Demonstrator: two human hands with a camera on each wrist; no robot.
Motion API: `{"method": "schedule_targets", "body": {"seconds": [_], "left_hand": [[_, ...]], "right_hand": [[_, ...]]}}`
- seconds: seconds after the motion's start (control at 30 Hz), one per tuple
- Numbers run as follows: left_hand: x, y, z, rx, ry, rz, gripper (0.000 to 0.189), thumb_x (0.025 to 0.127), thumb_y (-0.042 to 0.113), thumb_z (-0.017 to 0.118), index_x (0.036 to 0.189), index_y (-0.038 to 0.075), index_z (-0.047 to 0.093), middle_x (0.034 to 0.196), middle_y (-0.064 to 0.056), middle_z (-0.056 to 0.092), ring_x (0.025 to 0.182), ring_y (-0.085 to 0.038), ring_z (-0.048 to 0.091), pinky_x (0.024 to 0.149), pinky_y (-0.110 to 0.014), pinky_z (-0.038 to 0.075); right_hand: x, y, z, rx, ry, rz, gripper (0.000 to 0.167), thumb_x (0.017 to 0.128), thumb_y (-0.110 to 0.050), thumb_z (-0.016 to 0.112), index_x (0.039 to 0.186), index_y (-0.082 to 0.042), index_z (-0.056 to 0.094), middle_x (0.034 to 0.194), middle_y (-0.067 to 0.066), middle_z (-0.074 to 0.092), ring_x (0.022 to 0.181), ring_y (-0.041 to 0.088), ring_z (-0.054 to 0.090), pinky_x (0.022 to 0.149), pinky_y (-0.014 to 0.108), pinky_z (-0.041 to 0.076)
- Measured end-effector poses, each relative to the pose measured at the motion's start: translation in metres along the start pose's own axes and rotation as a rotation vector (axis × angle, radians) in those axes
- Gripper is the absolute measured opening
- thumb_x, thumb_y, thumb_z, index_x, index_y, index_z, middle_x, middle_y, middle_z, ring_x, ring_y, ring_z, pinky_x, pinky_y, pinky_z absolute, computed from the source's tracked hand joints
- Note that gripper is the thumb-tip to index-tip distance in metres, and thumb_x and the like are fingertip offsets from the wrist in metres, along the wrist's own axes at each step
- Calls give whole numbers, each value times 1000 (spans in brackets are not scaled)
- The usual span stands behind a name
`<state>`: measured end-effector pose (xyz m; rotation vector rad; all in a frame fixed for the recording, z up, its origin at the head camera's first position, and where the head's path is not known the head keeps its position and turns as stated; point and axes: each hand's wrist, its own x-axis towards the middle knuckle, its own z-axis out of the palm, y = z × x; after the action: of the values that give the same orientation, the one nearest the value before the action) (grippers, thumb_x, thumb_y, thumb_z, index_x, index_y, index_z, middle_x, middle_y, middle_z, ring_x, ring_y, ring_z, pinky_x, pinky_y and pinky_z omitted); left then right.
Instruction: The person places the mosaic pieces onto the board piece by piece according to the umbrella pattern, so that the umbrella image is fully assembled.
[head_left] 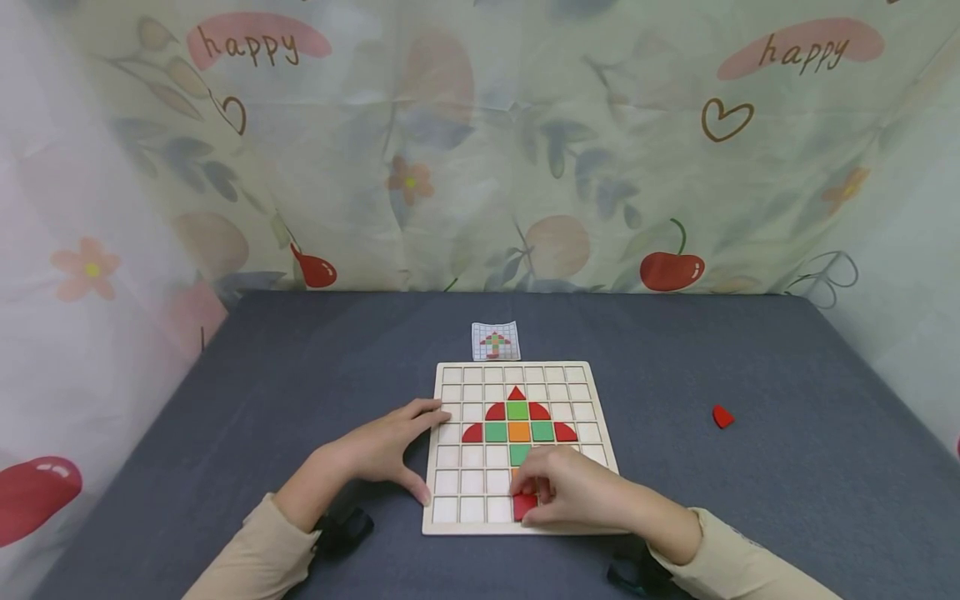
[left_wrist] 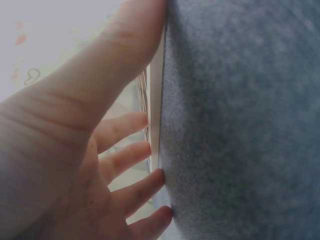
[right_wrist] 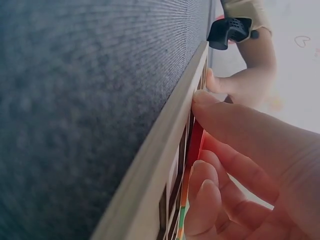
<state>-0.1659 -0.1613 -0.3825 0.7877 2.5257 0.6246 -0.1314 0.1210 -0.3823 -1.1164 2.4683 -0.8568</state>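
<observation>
A wooden grid board (head_left: 454, 529) lies on the dark cloth, with green and orange squares, red rounded pieces and a red triangle (head_left: 516, 394) set in its cells. My left hand (head_left: 375, 446) rests along the board's left edge, thumb and fingers spread apart. Over the lower part of the board, my right hand (head_left: 577, 492) pinches a red piece (head_left: 524, 505) at a bottom-row cell, its thumb at the near side. The same red piece (right_wrist: 196, 142) shows between thumb and fingers in the right wrist view. An orange piece just above it is mostly covered by the fingers.
Just behind the board lies a small pattern card (head_left: 496, 342) with a printed coloured figure. A loose red piece (head_left: 722, 417) with a rounded side sits on the cloth to the right. A patterned curtain (head_left: 480, 192) hangs beyond the table's far edge.
</observation>
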Motion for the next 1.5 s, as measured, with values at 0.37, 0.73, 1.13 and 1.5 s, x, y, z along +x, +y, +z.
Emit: {"method": "schedule_targets", "body": {"seconds": [0.37, 0.73, 1.13, 1.5], "left_hand": [[1, -1, 1, 3, 1, -5, 105, 62, 49, 81, 146, 10, 31, 151, -12, 24, 136, -29, 30, 105, -48, 34], [1, 0, 0, -1, 1, -11, 105, 62, 49, 81, 146, 10, 31, 151, -11, 23, 136, -29, 30, 106, -48, 34], [0, 0, 1, 1, 5, 1, 105, 63, 48, 81, 145, 9, 31, 151, -12, 24, 135, -30, 31, 105, -49, 35], [0, 1, 1, 3, 7, -13, 105, 62, 49, 81, 145, 9, 31, 151, -11, 25, 135, -30, 31, 105, -48, 35]], "right_hand": [[0, 1, 0, 2, -9, 5, 15, 74, -13, 76, 88, -15, 71, 73, -8, 57, 67, -1, 46, 63, 14, 41], [-6, 8, -16, 59, 45, 37, 17, 77, -14, 76, 93, -12, 70, 84, -2, 64, 66, -2, 50, 61, 16, 46], [-41, 62, -77, -31, 307, 254, 24, 78, -19, 75, 97, -6, 69, 80, -2, 61, 65, 1, 50, 59, 20, 45], [-88, 117, -116, -47, 327, 515, 42, 83, -29, 71, 112, 0, 63, 98, 13, 64, 79, 13, 61, 58, 27, 46]]}}
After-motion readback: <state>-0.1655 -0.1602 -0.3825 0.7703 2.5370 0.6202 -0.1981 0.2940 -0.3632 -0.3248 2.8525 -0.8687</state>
